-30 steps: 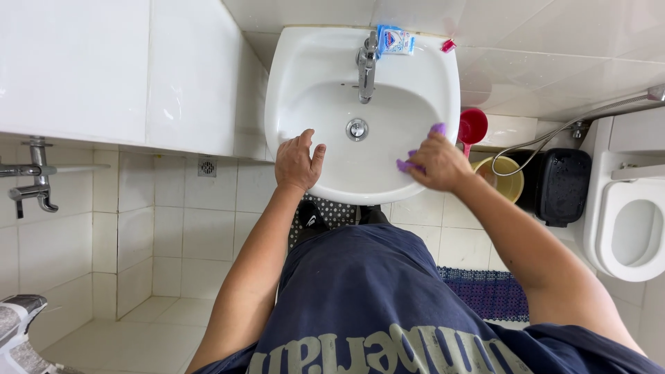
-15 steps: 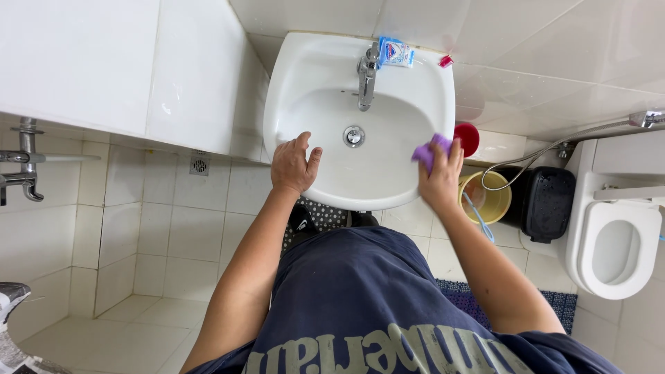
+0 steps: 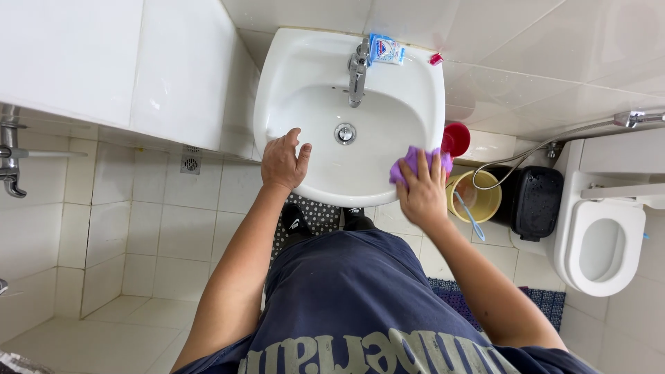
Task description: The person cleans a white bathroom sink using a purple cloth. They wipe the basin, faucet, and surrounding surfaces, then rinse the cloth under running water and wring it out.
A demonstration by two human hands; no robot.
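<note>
A white wall-mounted sink (image 3: 305, 76) with a chrome tap (image 3: 357, 73) and a round drain (image 3: 345, 133) is below me. My left hand (image 3: 284, 163) rests flat on the sink's near rim, fingers apart, holding nothing. My right hand (image 3: 421, 190) presses a purple cloth (image 3: 414, 161) against the right part of the near rim. A blue-and-white soap packet (image 3: 386, 50) and a small red object (image 3: 436, 59) lie on the sink's back ledge.
A white toilet (image 3: 599, 235) stands at the right, with a black bin (image 3: 535, 201), a yellow bucket (image 3: 474, 197) holding a blue-handled brush, and a red scoop (image 3: 456, 138) between it and the sink. A wall tap (image 3: 10, 156) is at the left. White tiled floor surrounds my feet.
My right hand slid the purple cloth along the sink's near right rim toward the right edge. My left hand stayed on the rim. The view shifted slightly.
</note>
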